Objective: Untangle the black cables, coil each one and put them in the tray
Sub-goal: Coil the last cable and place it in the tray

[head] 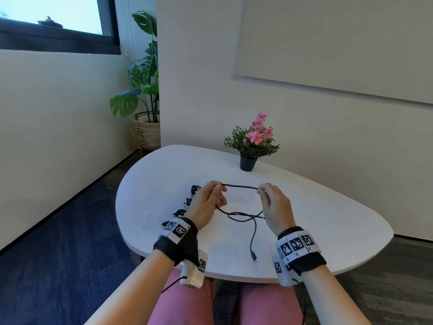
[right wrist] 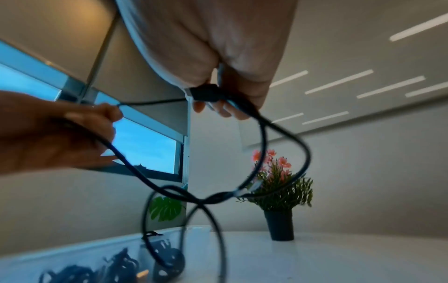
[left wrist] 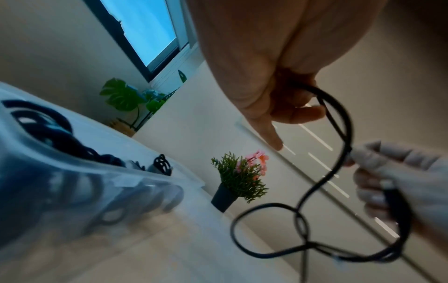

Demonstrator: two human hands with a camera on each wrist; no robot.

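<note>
Right wrist view. A black cable [right wrist: 263, 145] is pinched near its plug [right wrist: 203, 92] by the right hand [right wrist: 213, 47], and farther along by the left hand [right wrist: 48, 132]. Between the hands, crossing loops are hung above the white surface [right wrist: 339, 258]. Coiled cables [right wrist: 116, 266] are seen in the clear tray [right wrist: 60, 254]; a potted plant [right wrist: 278, 193] is set behind.

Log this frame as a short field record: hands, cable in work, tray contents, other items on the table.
left hand: pinches the black cable
right hand: pinches the same cable, USB plug under its fingers
cable state: taut between the hands, rest hangs in crossed loops, free end on the table
tray: clear, holds several coiled black cables
other: potted pink flowers at the far edge
</note>
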